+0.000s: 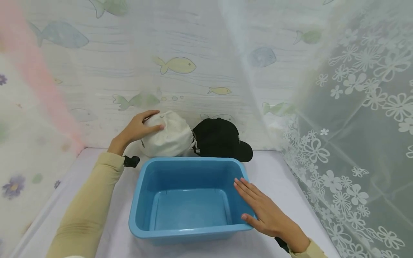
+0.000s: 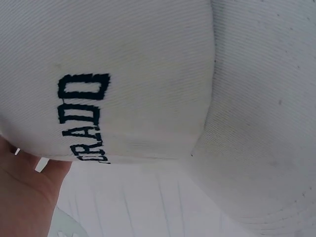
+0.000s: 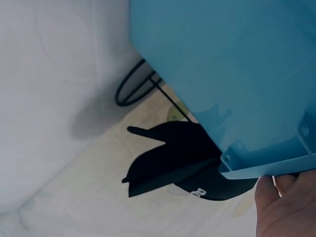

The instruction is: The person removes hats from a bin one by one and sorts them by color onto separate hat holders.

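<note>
A white cap (image 1: 172, 134) with dark lettering on its front (image 2: 86, 118) stands at the back, left of a black cap (image 1: 219, 138). My left hand (image 1: 142, 125) holds the white cap's crown from the left, its thumb across the top; in the left wrist view the fingers are partly hidden behind the cloth. In front of both caps is a blue plastic basin (image 1: 187, 233) with nothing inside. On the basin's right rim rests my right hand (image 1: 262, 209), its fingers straight and close together. The right wrist view shows the basin's outer wall (image 3: 222, 64) beside that hand.
A black wire stand (image 3: 136, 84) shows near the black cap in the right wrist view. White cloth (image 1: 267, 179) covers the surface. Behind hangs a curtain (image 1: 200, 36) printed with fish, and sheer flowered lace (image 1: 355, 143) closes off the right side.
</note>
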{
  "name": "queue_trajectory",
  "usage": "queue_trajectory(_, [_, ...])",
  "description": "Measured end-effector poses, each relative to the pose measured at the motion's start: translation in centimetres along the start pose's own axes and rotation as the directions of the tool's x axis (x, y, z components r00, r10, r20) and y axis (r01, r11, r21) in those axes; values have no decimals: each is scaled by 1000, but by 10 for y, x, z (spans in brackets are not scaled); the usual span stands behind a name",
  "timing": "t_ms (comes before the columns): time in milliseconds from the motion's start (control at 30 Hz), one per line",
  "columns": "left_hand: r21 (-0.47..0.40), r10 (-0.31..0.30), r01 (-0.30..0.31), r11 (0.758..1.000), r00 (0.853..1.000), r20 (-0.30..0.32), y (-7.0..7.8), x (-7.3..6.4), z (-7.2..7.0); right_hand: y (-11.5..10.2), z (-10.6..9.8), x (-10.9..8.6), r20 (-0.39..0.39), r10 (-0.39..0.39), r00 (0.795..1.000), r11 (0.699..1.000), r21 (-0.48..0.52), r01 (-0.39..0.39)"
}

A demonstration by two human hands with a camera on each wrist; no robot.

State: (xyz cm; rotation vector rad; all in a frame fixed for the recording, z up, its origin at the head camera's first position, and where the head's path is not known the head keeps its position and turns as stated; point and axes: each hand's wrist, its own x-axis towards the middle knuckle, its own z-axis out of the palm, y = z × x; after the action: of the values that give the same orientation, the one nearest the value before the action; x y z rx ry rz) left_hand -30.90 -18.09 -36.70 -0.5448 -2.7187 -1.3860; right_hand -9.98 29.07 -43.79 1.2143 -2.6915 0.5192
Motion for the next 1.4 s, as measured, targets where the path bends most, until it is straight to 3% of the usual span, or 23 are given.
queue_trajectory(233, [-21, 29, -30, 999, 998, -47, -2, -13, -6, -3, -3, 2, 36, 31, 999, 999, 18, -32])
queue_trajectory(367, [-28, 16, -19, 999, 995, -95, -2, -27, -13, -8, -12, 3, 95, 105, 990, 992, 58, -111])
queue_trajectory(467, [-10, -13, 11, 1000, 987, -160, -3, -40, -16, -14, -27, 8, 205, 193, 960, 966, 130, -222])
queue_trajectory(567, [31, -49, 57, 998, 976, -210, -6, -56, -17, -20, -49, 20, 350, 230, 908, 929, 200, -313])
queue_trajectory(667, [72, -103, 122, 990, 970, -222, -11, -74, -16, -29, -71, 39, 464, 203, 862, 912, 231, -339])
queue_trajectory(733, [98, -162, 185, 978, 965, -209, -16, -85, -14, -37, -86, 56, 496, 163, 853, 922, 231, -310])
queue_trajectory(833, [109, -267, 288, 951, 948, -171, -21, -99, -9, -50, -104, 89, 480, 69, 874, 948, 240, -207])
queue_trajectory(967, [93, -400, 415, 905, 905, -144, -29, -109, 3, -53, -107, 148, 346, -52, 937, 953, 296, -57])
queue_trajectory(1067, [47, -457, 467, 883, 879, -136, -33, -113, 15, -42, -91, 199, 207, -62, 976, 939, 344, -13])
queue_trajectory(1133, [-14, -470, 473, 881, 872, -135, -36, -114, 22, -33, -76, 228, 149, -16, 989, 918, 394, -44])
queue_trajectory(1200, [-99, -484, 474, 875, 863, -141, -38, -117, 27, -24, -59, 251, 135, 54, 989, 887, 448, -109])
queue_trajectory(1300, [-243, -509, 463, 852, 843, -177, -43, -119, 32, -16, -36, 274, 189, 168, 967, 820, 518, -244])
queue_trajectory(1400, [-379, -565, 465, 800, 796, -216, -53, -122, 32, -15, -20, 288, 262, 249, 932, 764, 539, -356])
